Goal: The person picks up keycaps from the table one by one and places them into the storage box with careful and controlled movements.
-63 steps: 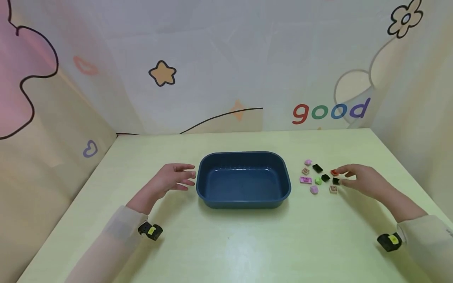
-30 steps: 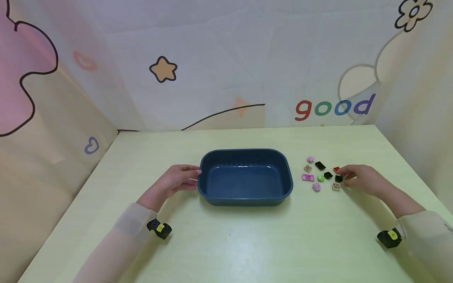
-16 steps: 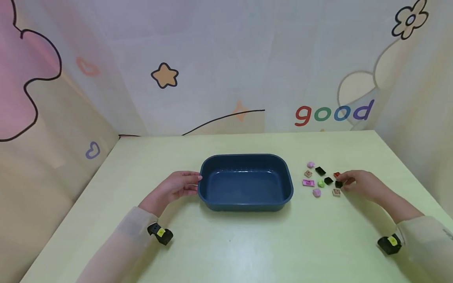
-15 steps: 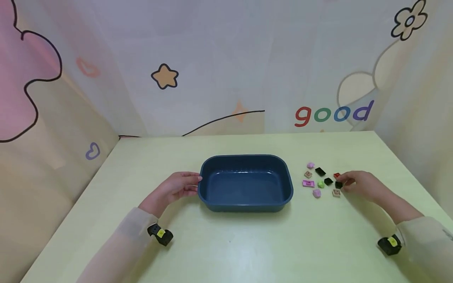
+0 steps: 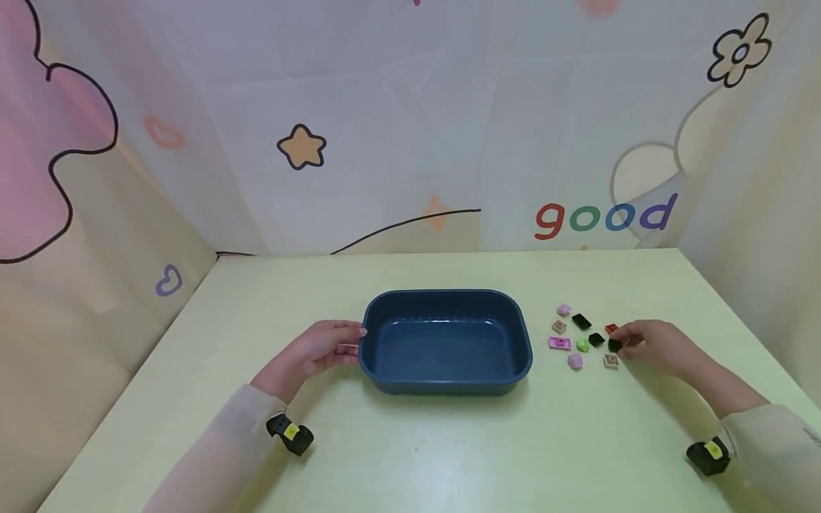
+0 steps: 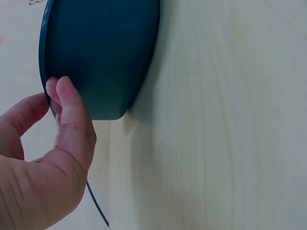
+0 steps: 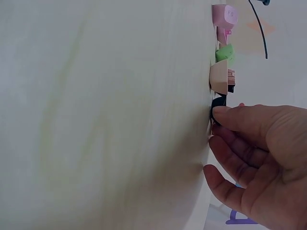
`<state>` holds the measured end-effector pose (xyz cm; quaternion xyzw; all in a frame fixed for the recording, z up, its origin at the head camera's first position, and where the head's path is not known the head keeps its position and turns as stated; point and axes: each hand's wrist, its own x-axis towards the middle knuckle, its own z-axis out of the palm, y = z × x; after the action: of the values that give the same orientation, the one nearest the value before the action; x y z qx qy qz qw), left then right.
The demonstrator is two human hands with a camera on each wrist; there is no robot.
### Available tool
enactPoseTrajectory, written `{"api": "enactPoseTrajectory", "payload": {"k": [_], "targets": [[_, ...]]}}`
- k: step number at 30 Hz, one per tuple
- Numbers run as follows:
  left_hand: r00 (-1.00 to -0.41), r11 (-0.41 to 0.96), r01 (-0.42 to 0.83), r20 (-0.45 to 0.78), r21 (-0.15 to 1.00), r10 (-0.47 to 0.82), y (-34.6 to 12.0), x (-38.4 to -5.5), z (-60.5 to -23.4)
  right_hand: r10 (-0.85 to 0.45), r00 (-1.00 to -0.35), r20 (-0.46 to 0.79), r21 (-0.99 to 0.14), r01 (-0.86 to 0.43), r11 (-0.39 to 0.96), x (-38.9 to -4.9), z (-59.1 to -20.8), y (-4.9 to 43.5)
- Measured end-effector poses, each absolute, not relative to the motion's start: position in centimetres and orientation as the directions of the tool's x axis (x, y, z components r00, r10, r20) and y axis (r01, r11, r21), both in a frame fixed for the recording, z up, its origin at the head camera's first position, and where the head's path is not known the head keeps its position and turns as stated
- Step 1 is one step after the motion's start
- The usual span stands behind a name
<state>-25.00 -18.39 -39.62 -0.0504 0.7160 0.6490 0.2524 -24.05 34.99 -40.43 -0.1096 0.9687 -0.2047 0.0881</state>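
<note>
My left hand grips the left rim of a dark blue plastic basin. In the left wrist view the thumb bends over the rim, and the fingers lie against the outer wall. On the right, my right hand pinches a black keycap on the table. The right wrist view has the thumb on this black keycap, with the index fingertip partly hidden behind. Touching or close to the fingers is a red keycap. A beige keycap sits just in front.
Several other keycaps lie loosely between basin and right hand: a green one, a wide pink one, a lilac one and a flat black one. A printed curtain closes off the table's back and sides.
My left hand has moved right, from beside the basin onto its rim. The right fingers have closed in on the black keycap. The head view has shifted slightly.
</note>
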Motion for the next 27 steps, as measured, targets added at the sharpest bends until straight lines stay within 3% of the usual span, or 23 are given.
{"api": "enactPoseTrajectory", "payload": {"k": [27], "targets": [[-0.869, 0.146, -0.388, -0.414, 0.910, 0.272, -18.7, -25.1, -40.0, -0.296, -0.954, -0.043, -0.421, -0.251, 0.871, -23.8, -39.4, 34.7]]}}
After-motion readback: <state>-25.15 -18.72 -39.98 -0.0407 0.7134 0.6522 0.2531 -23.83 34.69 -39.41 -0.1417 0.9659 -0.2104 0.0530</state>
